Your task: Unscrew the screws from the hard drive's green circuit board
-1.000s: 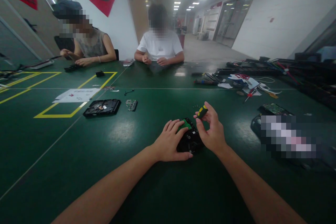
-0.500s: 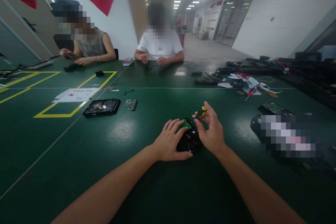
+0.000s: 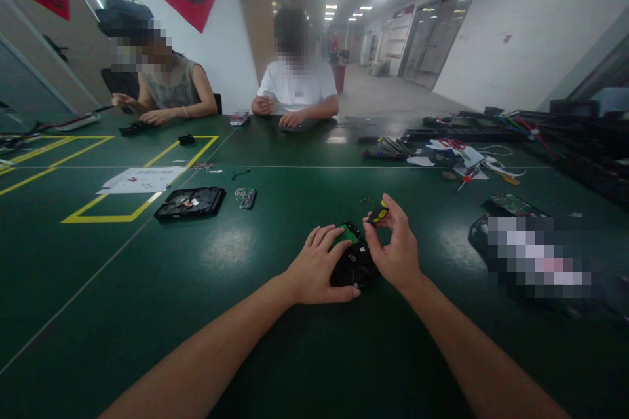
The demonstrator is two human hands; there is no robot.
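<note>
A black hard drive [image 3: 354, 263] with a green circuit board [image 3: 349, 233] lies on the green table in front of me. My left hand [image 3: 314, 266] rests on its left side, fingers curled over it and holding it down. My right hand [image 3: 394, 243] is closed around a small yellow-and-black screwdriver [image 3: 378, 213], held upright over the drive's far right corner. Several tiny screws [image 3: 366, 200] lie on the table just beyond the screwdriver.
Another opened drive [image 3: 190, 201] and a loose circuit board [image 3: 246, 196] lie to the left by yellow floor-tape lines and a paper sheet [image 3: 142, 179]. Tools and cables [image 3: 462, 157] clutter the right. Two people sit across the table working with their own hands.
My right hand has shifted its fingers on the screwdriver, turning it slightly in place. My left hand has stayed on the drive. The person in white across the table moved their hands.
</note>
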